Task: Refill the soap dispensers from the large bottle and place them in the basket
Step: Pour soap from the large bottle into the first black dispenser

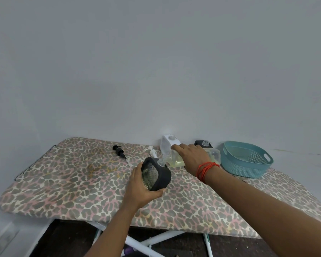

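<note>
White crossed legs (pixel 152 240) are showing beneath a board (pixel 63 182) padded in leopard-print cloth. On it the left hand (pixel 139 184) is curling round a black-framed dispenser (pixel 162 178) with a diamond-cut clear panel, holding it tilted. The right hand (pixel 192 157) is gripping the large bottle (pixel 174 161) of clear plastic and pale yellow liquid, tipping its neck to the dispenser's mouth. Beyond, a black pump (pixel 120 152) and a white pump (pixel 152 152) are lying loose, and a white dispenser (pixel 167 143) and a dark dispenser (pixel 204 144) are standing uncapped by the wall, beside a perforated teal basket (pixel 248 169).
</note>
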`<state>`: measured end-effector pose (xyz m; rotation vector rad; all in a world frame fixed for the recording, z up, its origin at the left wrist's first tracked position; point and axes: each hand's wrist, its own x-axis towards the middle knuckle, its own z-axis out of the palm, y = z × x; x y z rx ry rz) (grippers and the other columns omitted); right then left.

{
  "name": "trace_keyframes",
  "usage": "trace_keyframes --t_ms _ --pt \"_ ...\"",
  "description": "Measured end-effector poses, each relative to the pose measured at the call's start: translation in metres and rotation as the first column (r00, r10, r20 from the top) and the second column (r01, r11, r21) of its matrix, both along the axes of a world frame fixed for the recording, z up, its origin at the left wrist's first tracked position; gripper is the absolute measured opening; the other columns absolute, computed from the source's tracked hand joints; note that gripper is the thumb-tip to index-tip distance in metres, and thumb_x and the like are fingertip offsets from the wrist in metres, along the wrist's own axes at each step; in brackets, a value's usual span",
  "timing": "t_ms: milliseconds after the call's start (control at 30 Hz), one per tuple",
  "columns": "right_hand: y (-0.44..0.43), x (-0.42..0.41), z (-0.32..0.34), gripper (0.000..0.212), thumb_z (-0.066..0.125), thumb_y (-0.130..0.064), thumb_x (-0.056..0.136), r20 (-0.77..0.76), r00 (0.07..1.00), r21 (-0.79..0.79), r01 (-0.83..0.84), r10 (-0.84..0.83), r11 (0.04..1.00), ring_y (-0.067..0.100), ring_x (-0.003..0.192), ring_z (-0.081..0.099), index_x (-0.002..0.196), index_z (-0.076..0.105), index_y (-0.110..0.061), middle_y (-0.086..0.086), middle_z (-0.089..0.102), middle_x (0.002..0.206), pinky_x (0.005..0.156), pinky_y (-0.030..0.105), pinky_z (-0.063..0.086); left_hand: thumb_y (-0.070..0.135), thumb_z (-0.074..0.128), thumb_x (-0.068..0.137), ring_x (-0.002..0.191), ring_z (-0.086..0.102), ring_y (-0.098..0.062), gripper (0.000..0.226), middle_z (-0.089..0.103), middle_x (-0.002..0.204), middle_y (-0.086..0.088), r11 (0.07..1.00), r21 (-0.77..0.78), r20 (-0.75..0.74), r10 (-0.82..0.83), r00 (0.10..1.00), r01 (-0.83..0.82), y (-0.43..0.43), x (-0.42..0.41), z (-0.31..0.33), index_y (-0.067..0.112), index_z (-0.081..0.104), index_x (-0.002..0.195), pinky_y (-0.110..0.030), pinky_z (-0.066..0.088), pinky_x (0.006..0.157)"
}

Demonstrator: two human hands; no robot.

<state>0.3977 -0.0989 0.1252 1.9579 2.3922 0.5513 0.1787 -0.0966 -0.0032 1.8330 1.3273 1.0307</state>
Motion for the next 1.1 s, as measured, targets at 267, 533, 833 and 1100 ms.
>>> trace_keyframes --t_ms 267,533,833,1100 --pt "-0.0005 -0.0002 0.0001 0.072 0.062 0.003 0.080 0.009 1.000 -0.001 0.002 -0.002 1.000 0.028 0.097 0.061 0.139 0.034 -0.029 0.001 0.060 0.119 0.089 0.043 0.049 0.071 0.086 0.050 0.138 0.044 -0.016 0.133 0.041 0.149 0.007 1.000 0.000 -0.001 0.000 1.000 0.000 0.0013 -0.0005 0.0000 0.020 0.027 0.158 -0.044 0.045 0.113" --pt "-0.0008 0.0000 -0.0005 0.073 0.062 0.003 0.080 0.009 1.000 0.001 0.005 -0.005 1.000 0.028 0.095 0.061 0.140 0.033 -0.029 0.000 0.059 0.120 0.086 0.042 0.048 0.072 0.086 0.049 0.136 0.046 -0.014 0.132 0.043 0.147 0.008 1.000 0.007 0.008 -0.001 1.000 0.000 0.0005 0.0000 0.0002 0.021 0.031 0.157 -0.045 0.046 0.112" --pt "-0.0004 0.0003 -0.0007 0.073 0.063 0.003 0.079 0.019 1.000 0.007 0.007 -0.007 1.000 0.028 0.094 0.061 0.139 0.034 -0.028 0.000 0.060 0.118 0.085 0.042 0.048 0.071 0.085 0.049 0.137 0.045 -0.017 0.131 0.043 0.149 0.006 1.000 0.005 -0.007 -0.002 1.000 0.002 0.0007 -0.0008 0.0000 0.021 0.030 0.157 -0.048 0.046 0.111" --pt "0.0011 -0.0006 -0.0005 0.072 0.064 0.002 0.079 0.022 1.000 0.004 0.009 -0.009 1.000 0.027 0.092 0.061 0.137 0.034 -0.029 0.000 0.061 0.116 0.085 0.043 0.050 0.074 0.083 0.048 0.141 0.042 -0.018 0.137 0.040 0.153 0.004 1.000 -0.004 -0.007 0.001 1.000 -0.001 -0.0003 -0.0005 0.0006 0.018 0.026 0.160 -0.046 0.043 0.114"
